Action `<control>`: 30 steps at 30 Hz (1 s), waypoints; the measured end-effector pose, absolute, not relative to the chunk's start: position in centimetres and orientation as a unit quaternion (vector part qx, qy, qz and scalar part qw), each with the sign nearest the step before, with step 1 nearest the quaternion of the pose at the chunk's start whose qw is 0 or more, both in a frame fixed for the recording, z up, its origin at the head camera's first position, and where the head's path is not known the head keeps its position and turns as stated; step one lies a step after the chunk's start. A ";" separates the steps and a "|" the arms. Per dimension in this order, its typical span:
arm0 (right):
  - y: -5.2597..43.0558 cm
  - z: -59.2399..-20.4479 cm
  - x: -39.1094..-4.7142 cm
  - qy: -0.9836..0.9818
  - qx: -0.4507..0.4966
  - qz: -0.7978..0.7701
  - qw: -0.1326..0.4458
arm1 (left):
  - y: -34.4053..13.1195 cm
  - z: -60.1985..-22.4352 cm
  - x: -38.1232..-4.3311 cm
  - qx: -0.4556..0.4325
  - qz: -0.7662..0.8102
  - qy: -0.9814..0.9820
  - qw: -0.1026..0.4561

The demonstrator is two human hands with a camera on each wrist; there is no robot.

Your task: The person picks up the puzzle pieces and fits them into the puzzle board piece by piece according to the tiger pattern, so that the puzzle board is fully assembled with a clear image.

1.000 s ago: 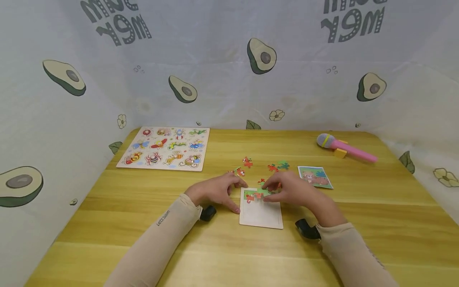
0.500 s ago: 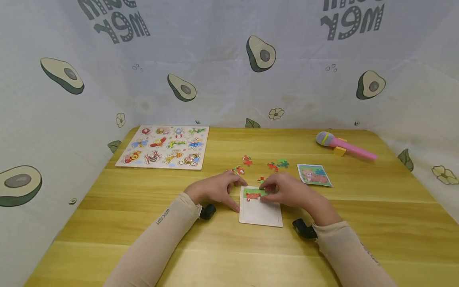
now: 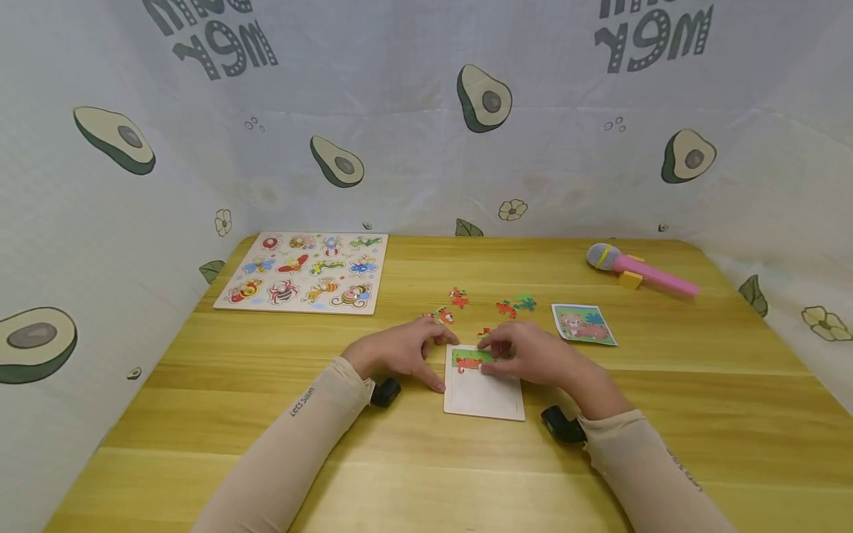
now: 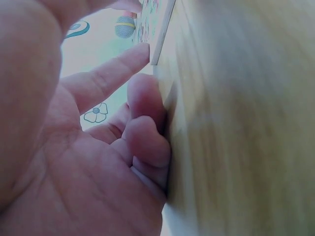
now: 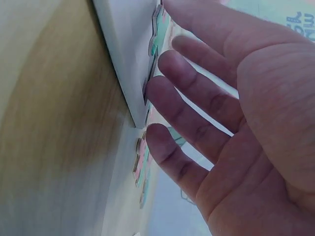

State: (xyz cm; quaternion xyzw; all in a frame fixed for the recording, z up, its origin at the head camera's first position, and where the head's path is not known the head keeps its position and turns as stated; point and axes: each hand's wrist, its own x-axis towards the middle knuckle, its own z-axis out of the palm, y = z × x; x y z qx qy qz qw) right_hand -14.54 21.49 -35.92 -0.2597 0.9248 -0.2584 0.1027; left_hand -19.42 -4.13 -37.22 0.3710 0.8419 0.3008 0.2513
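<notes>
A small white puzzle tray [image 3: 483, 396] lies on the table between the hands, with jigsaw pieces showing green and an orange-red animal [image 3: 469, 363] along its top. My left hand [image 3: 400, 352] steadies the tray at its left side, thumb on the edge and index finger at the upper corner. In the left wrist view, the index finger [image 4: 115, 69] reaches straight to the tray's edge while the other fingers curl beside the table. My right hand [image 3: 533, 352] pinches a green jigsaw piece [image 5: 157, 32] between thumb and fingers on the tray; the hand partly covers it in the head view.
Several loose jigsaw pieces [image 3: 458, 297] lie beyond the tray. A picture card [image 3: 584, 324] is to the right, and a pink toy microphone [image 3: 643, 272] rests on orange blocks behind it. A wooden insect puzzle board [image 3: 303, 274] lies at the back left.
My right hand has shifted slightly left with its piece, which now lies flatter against the neighbouring pieces in the tray. The left hand has stayed at the tray's edge.
</notes>
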 end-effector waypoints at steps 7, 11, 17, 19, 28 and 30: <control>21.3 -36.0 -14.6 0.918 -0.292 -0.251 0.094 | -4.1 -37.2 -19.4 0.376 0.304 0.839 0.252; 21.1 -36.1 -14.5 0.923 -0.288 -0.238 0.093 | -4.1 -37.1 -19.4 0.374 0.305 0.838 0.254; 20.6 -36.2 -14.4 0.928 -0.286 -0.226 0.079 | -4.1 -37.1 -19.4 0.372 0.306 0.839 0.254; 20.5 -36.2 -14.3 0.929 -0.283 -0.225 0.076 | -4.1 -37.1 -19.5 0.373 0.306 0.839 0.253; 20.3 -36.2 -14.1 0.934 -0.273 -0.218 0.073 | -4.1 -37.1 -19.4 0.371 0.309 0.838 0.256; 20.3 -36.2 -14.1 0.935 -0.272 -0.215 0.072 | -4.1 -37.2 -19.4 0.372 0.307 0.838 0.255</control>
